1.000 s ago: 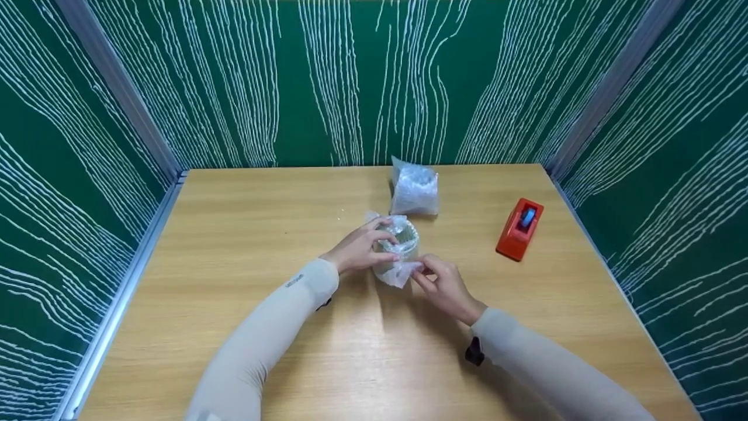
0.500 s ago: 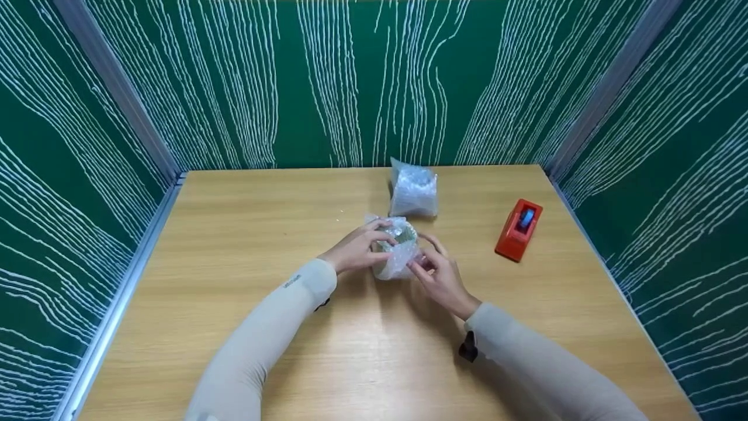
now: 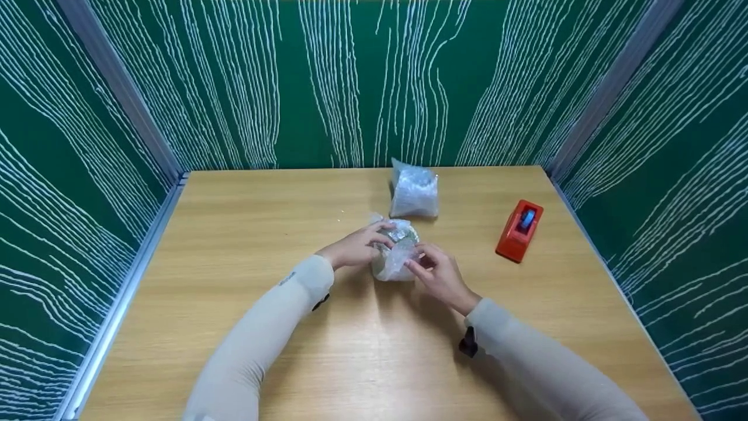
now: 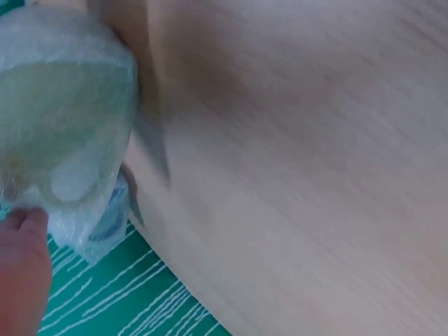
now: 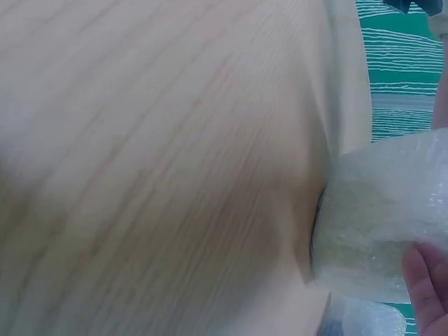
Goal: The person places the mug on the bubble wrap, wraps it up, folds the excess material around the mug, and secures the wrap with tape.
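Near the middle of the table stands a bubble-wrapped round container (image 3: 390, 271), pale green through the wrap. My left hand (image 3: 361, 245) holds it from the left, its fingers bent over the top edge. On the near right side, my right hand (image 3: 442, 276) pinches the loose bubble wrap, which is folded over part of the opening. In the left wrist view, fingers (image 4: 28, 245) touch the side of the wrapped container (image 4: 66, 112). The right wrist view has the fingertips (image 5: 418, 273) on the wrap (image 5: 371, 224). What lies inside is hidden.
Behind the container, a second bubble-wrapped bundle (image 3: 415, 196) stands on the wooden table (image 3: 257, 216). A red tape dispenser (image 3: 519, 231) with a blue roll lies to the right. Green, white-lined walls (image 3: 374, 88) enclose the table at the back and sides.
My right hand has moved up and slightly left, folding the near flap of bubble wrap over the container's opening. My left hand has stayed nearly in place.
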Tool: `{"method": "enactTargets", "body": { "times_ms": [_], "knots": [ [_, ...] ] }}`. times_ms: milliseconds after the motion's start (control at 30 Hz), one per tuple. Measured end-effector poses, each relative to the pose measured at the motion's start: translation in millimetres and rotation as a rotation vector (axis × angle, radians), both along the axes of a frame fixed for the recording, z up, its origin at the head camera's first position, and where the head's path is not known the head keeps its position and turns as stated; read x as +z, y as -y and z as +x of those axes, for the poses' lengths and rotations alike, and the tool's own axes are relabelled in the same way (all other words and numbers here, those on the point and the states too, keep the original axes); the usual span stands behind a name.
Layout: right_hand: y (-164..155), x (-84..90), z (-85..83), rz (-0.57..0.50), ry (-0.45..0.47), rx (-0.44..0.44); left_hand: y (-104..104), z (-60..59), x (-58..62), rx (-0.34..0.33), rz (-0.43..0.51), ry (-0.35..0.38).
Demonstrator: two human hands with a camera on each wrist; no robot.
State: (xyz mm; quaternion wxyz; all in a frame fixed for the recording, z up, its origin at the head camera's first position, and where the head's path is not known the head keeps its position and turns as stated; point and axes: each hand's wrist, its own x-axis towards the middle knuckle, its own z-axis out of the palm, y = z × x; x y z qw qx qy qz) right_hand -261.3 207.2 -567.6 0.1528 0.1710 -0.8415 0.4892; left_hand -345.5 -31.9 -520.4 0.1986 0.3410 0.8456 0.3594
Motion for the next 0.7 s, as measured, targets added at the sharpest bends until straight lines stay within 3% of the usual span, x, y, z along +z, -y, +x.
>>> {"method": "enactTargets", "body": {
  "times_ms": [100, 267, 567, 700],
  "knots": [
    [0.0, 2.9, -1.0, -0.004, 0.029, -0.013, 3.8, 1.0, 3.0, -0.033, -0.037, 0.033],
    [0.8, 6.2, -1.5, 0.001, 0.047, -0.024, 5.0, 4.6, 0.0, -0.068, -0.041, 0.02],
    [-0.7, 6.5, -2.8, -0.003, 0.057, -0.028, 1.9, 10.8, -9.3, 0.02, -0.025, -0.039],
    [-0.9, 9.8, -4.7, -0.018, 0.071, -0.021, 1.7, 12.2, -8.5, 0.078, 0.002, -0.003]
  ]
}}
